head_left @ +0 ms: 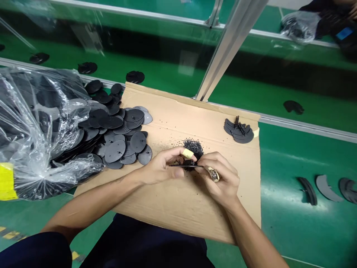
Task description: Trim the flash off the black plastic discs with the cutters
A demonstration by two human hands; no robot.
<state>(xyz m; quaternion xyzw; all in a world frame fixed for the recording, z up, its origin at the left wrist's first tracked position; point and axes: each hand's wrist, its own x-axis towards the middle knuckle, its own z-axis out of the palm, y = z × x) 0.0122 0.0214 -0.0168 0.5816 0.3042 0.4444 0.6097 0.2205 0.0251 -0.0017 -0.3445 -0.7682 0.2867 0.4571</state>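
Between both hands a thin black plastic disc (181, 166) is held nearly edge-on, with small black parts standing on its upper face. My left hand (167, 165) is closed on its left side, thumb underneath; yellow tape wraps one fingertip. At the right edge my right hand (220, 175) pinches the disc, a ring or band on one finger. Just behind the fingers lies a heap of tiny black pieces (193, 146) on the cardboard sheet (167, 212), partly hidden by the hands. The right fingertips cover part of the disc.
Left, many loose black discs (115, 150) spill from a clear plastic bag (41, 137). A stack of black curved pieces (239, 130) sits at the cardboard's right corner. More curved parts (307, 190) lie on the green surface. A metal post (223, 56) rises behind. Someone's dark sleeve (320, 5) shows top right.
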